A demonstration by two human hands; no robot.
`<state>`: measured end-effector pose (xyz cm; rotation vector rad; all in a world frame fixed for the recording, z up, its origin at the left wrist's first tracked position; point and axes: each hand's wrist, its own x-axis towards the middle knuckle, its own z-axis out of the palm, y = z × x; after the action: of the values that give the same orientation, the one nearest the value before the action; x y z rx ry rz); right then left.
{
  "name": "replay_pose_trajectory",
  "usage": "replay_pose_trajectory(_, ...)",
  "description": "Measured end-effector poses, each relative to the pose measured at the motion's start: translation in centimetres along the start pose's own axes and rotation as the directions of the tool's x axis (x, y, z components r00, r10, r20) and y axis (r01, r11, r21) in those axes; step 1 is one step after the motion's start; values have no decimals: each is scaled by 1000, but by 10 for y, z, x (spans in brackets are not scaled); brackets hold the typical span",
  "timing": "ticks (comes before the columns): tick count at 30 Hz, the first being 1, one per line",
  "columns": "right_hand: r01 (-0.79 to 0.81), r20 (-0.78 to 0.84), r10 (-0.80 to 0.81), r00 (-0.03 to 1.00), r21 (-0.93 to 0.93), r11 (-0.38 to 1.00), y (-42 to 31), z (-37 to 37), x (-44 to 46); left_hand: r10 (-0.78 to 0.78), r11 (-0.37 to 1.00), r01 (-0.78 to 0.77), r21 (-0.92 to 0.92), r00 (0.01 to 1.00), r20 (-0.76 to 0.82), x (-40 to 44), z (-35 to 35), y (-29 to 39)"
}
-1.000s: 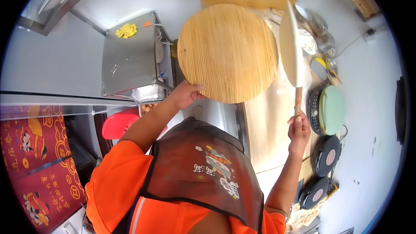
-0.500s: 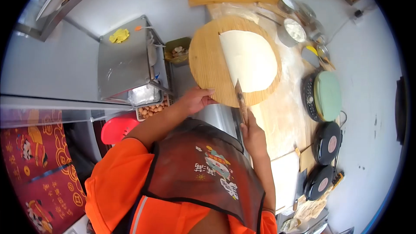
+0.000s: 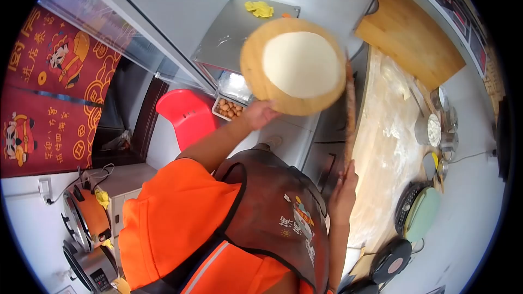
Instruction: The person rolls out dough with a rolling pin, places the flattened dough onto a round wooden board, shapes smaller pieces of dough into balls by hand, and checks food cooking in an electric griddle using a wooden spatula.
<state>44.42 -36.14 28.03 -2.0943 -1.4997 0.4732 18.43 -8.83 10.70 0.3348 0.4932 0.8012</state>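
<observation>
My left hand [image 3: 261, 114] is closed on the near edge of a round wooden board [image 3: 252, 71], holding it tilted in the air. A rounded white sheet of dough [image 3: 302, 62] lies on the board, off-centre towards its right side. My right hand [image 3: 343, 188] is closed around the lower end of a long, thin brown wooden stick [image 3: 350, 114], which looks like a rolling pin. The stick points away from me, between the board and the floured worktop [image 3: 389, 147]. Its far end is blurred.
On the right stand metal bowls [image 3: 433, 129], a green round griddle [image 3: 424, 215] and a black one [image 3: 391, 261]. A large wooden board [image 3: 411, 35] lies at the back. Left are a steel table [image 3: 218, 41], a basket of eggs [image 3: 229, 109] and a red chair [image 3: 188, 117].
My left hand has lifted the board off the worktop and carried it left, while my view turned left. The dough's straight left edge now looks round. My right hand still holds the stick.
</observation>
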Motion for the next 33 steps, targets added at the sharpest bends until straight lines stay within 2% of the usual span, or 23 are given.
replay_pose_trajectory(1, -9, -23, 9, 1000, 12, 1000, 6, 0, -2, 39, 998, -39, -41, 999, 5, -1, -23, 13)
replay_pose_trajectory(4, -51, -85, 55, 995, 49, 998, 17, -1, -11, 178, 980, -186, -66, 977, -114, -6, -58, 46)
replay_pose_trajectory(8, -50, -108, 58, 992, 76, 996, 33, -2, -27, 294, 950, -311, -37, 924, -243, -9, -88, 62)
replay_pose_trajectory(14, -125, -120, 131, 984, 57, 990, 47, -2, -56, 300, 935, -349, -66, 876, -378, 3, -101, 56)
replay_pose_trajectory(16, -184, -126, 190, 974, 64, 981, 50, -3, -70, 254, 931, -340, -135, 867, -429, 11, -120, 53)
replay_pose_trajectory(17, -158, -149, 167, 975, 67, 985, 56, 0, -77, 218, 931, -321, -173, 871, -441, 20, -127, 51)
replay_pose_trajectory(19, -153, -232, 158, 960, 40, 987, 75, 3, -99, 188, 977, -211, -27, 917, -350, 22, -142, 45)
replay_pose_trajectory(21, -231, -283, 218, 934, -14, 973, 81, 5, -120, 48, 998, -57, -8, 909, -413, 17, -124, 37)
replay_pose_trajectory(22, -301, -299, 285, 910, -7, 954, 84, 8, -132, -185, 982, 181, -47, 978, -97, 18, -142, 30)
replay_pose_trajectory(24, -424, -324, 402, 857, 4, 906, 91, 18, -156, -418, 886, 407, 222, 908, 3, 23, -129, 7)
replay_pose_trajectory(25, -484, -348, 451, 822, -10, 875, 96, 26, -169, -362, 795, 416, 440, 909, -206, 19, -85, -12)
replay_pose_trajectory(26, -540, -367, 495, 787, -21, 842, 101, 35, -182, -235, 648, 440, 622, 892, -386, 21, -50, -31)
replay_pose_trajectory(28, -627, -410, 552, 726, -67, 776, 108, 51, -203, -173, 325, 116, 939, 983, -62, 52, -13, -60)
replay_pose_trajectory(30, -670, -464, 550, 695, -139, 729, 116, 65, -217, -205, -45, -200, 979, 961, 187, 86, 68, -82)
replay_pose_trajectory(32, -674, -533, 501, 682, -192, 713, 125, 75, -221, -321, -80, -466, 881, 849, 420, 127, 118, -116)
replay_pose_trajectory(33, -699, -537, 519, 665, -202, 686, 126, 78, -219, -329, -113, -581, 806, 788, 521, 149, 144, -134)
